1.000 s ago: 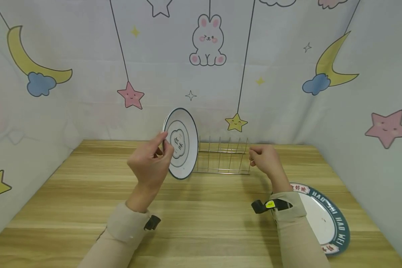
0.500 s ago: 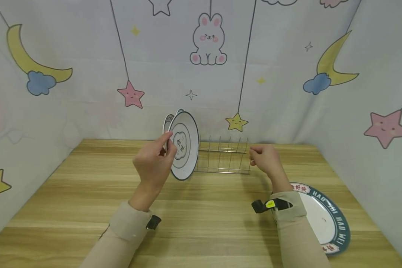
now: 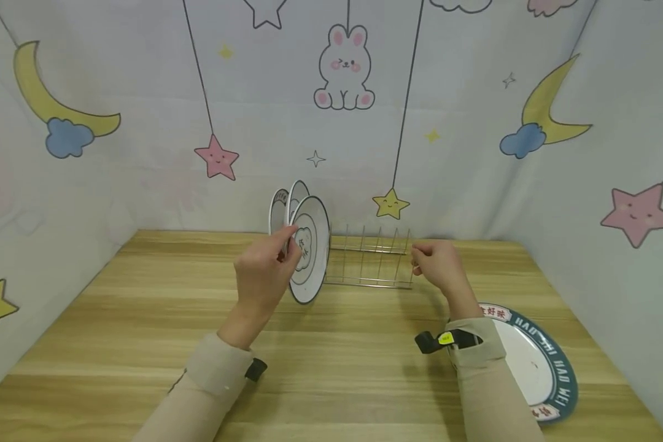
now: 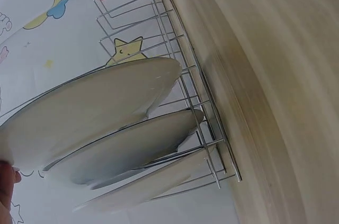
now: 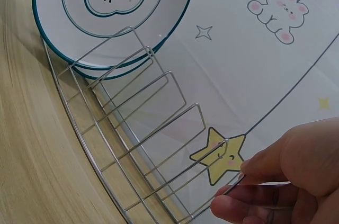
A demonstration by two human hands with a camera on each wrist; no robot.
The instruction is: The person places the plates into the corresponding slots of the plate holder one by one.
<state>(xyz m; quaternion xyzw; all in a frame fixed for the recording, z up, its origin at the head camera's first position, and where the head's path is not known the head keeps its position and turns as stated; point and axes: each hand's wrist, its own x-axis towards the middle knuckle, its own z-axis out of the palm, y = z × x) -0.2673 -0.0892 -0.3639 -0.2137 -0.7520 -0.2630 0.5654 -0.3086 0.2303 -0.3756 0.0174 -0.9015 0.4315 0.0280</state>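
The left hand point(image 3: 265, 268) pinches the near edge of a white plate point(image 3: 312, 279) with a dark rim, held upright at the left part of a wire rack point(image 3: 370, 284). Behind it two more plates point(image 3: 278, 212) stand on edge at the rack's left end. In the left wrist view the pinched plate point(image 4: 95, 107) is tilted, its lower edge at the wires, beside the other two point(image 4: 127, 150). The right hand point(image 3: 436, 264) pinches the rack's right end wire; the right wrist view shows thumb and fingers point(image 5: 286, 181) on that wire.
A large oval plate point(image 3: 565, 368) with a green lettered rim lies on the wooden table point(image 3: 342, 368) at the right, partly under the right forearm. A patterned cloth wall point(image 3: 453, 184) stands close behind the rack.
The left hand and its plate have moved right and slightly down, turning the plate more edge-on and uncovering the two plates behind. The right hand has stayed on the rack.
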